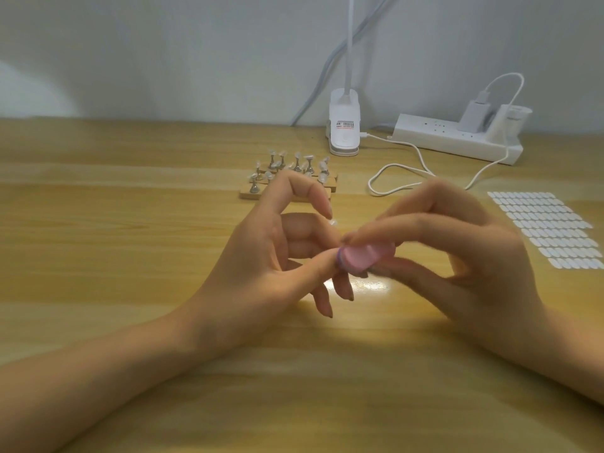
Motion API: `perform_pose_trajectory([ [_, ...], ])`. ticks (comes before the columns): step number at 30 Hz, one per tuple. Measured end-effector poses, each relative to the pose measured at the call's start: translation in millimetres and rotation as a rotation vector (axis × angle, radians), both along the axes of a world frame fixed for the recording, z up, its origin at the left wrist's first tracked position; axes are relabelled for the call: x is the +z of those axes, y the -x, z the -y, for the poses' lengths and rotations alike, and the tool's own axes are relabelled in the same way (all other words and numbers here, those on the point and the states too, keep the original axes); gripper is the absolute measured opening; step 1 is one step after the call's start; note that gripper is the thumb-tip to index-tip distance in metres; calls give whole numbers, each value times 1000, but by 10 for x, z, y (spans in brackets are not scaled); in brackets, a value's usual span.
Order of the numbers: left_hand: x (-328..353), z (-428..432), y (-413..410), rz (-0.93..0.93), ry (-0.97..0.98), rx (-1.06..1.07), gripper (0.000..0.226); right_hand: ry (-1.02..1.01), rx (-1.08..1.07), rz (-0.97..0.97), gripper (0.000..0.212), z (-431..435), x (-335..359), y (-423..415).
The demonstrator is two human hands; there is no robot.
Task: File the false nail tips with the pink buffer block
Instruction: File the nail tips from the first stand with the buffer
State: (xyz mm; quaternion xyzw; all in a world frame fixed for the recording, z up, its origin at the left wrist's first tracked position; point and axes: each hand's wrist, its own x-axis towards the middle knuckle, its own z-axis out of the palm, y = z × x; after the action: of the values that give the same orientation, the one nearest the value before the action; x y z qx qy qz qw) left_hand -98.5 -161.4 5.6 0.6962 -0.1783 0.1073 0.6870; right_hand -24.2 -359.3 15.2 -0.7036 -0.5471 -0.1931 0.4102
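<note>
Wooden tabletop [130, 223] below. Right hand [474, 263] fingers [408, 227] and thumb pinch the small pink buffer block [366, 256], held aloft. Left hand [261, 273] thumb closes at its end; whether it holds a tip I cannot tell. Filing in hand, I judge; next needs short, light strokes.

The pink buffer block [366, 257] is a small rounded pad, motion-blurred, with a thin purple layer at its left end. It lies roughly level above the counter [130, 223], pinched in the right grip [464, 256] with its purple end against the thumb of the left grip [261, 273]. One clear false nail tip [333, 222] shows just beside the left index fingertip, held or not I cannot tell, while more false nail tips [295, 165] sit atop metal stalks on wooden bases [327, 182] farther back.
</note>
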Motion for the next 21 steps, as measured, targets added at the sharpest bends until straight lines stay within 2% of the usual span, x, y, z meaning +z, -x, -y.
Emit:
perform_pose_trajectory([
  [13, 18, 9, -16, -49, 36, -6, 32, -7, -8, 34, 22, 12, -16, -4],
  [21, 16, 14, 2, -46, 20, -12, 31, -41, -39, -46, 24, 56, -21, -65],
])
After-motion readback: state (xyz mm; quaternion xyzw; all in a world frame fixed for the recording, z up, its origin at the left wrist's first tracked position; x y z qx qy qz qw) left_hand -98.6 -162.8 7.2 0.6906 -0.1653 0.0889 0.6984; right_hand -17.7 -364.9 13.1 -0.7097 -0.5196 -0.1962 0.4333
